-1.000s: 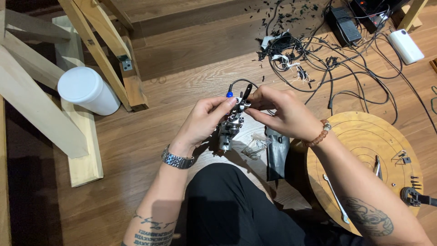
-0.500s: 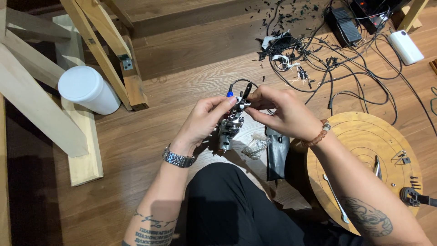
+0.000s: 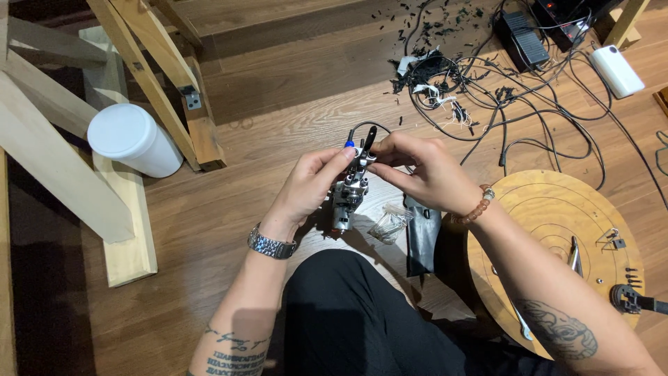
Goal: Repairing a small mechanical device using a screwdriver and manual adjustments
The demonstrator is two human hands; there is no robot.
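Note:
My left hand and my right hand together hold a small metal motor-like device with a black wire loop and a blue tip at its top. The left hand grips its left side; a metal watch sits on that wrist. The right hand's fingertips pinch the top of the device; a bead bracelet is on that wrist. The device hangs above the wooden floor, over my knees in black trousers.
A clear plastic bag and a black pouch lie under the hands. A round wooden board with small tools is at right. A tangle of black cables, a white jar and wooden frame legs surround the spot.
Both hands keep hold of the device; the fingers shift only slightly at its top.

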